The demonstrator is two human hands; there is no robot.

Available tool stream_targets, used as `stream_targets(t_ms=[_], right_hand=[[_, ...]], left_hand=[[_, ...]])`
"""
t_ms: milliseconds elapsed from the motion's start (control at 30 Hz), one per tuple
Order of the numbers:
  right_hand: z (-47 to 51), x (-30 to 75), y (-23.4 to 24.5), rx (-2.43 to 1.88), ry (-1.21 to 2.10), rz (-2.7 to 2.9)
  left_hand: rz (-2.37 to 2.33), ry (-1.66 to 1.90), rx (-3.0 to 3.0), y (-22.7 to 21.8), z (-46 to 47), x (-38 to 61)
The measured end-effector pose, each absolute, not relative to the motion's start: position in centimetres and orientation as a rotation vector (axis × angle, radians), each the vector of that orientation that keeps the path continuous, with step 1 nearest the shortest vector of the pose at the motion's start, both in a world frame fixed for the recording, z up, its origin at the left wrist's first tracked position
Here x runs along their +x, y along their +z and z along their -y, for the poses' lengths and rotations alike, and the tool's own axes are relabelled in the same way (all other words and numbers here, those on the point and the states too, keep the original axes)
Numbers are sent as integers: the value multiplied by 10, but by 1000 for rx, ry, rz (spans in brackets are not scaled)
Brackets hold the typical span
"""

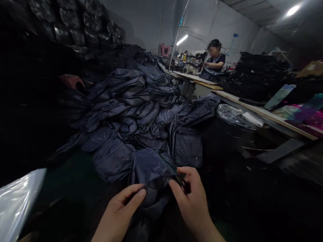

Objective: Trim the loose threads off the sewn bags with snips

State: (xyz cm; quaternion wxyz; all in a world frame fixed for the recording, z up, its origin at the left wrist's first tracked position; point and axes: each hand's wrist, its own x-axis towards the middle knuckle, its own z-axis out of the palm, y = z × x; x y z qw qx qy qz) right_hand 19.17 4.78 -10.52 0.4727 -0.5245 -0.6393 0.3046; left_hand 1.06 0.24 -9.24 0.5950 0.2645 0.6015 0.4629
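Observation:
Thumb and forefinger of my left hand (123, 210) are pinched on the edge of a dark blue fabric bag (150, 167) in front of me. On the other side, my right hand (191, 201) is closed on the same bag's dark edge. Something black shows within the fingers of that hand, too dark to make out. Between the two hands the edge runs roughly level. The lower part of the bag hangs down into shadow. Just beyond it lie more bags of the same dark blue cloth (112, 158), some touching it.
A large heap of dark blue bags (142, 83) fills the middle. Black wrapped bundles (66, 13) are stacked at the back left. Clear plastic (11, 206) lies at lower left. On the right runs a long worktable (266, 113); a person (215, 62) sits behind it.

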Motion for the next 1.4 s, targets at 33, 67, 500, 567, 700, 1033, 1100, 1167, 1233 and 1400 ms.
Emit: stream_targets(t_ms=[33, 67, 500, 567, 700, 1033, 1100, 1167, 1233, 1400], right_hand=[[-42, 190, -100, -1246, 734, 1607], [-37, 189, -96, -1196, 751, 1657], [-33, 180, -107, -1092, 884, 1827], [-33, 179, -108, -1082, 858, 1820], [-34, 178, -109, -1035, 798, 1834], [-28, 174, -106, -1075, 840, 1728], [-27, 173, -105, -1104, 864, 1702], [-26, 171, -105, -1133, 907, 1663], [-26, 172, -105, -1149, 994, 1616], [-43, 184, -97, -1167, 977, 1436]], left_hand=[[-1390, 1084, 616, -92, -3, 12], [-1392, 1098, 619, -92, -4, 13], [-1318, 1118, 515, -89, -5, 20], [-1349, 1119, 519, -90, -6, 21], [-1382, 1113, 589, -94, -8, 22], [-1497, 1105, 932, -91, -6, 27], [-1519, 1100, 1015, -93, -5, 27], [-1517, 1074, 1063, -95, -4, 26], [-1504, 1042, 1067, -96, -3, 25], [-1427, 1012, 909, -91, -4, 24]])
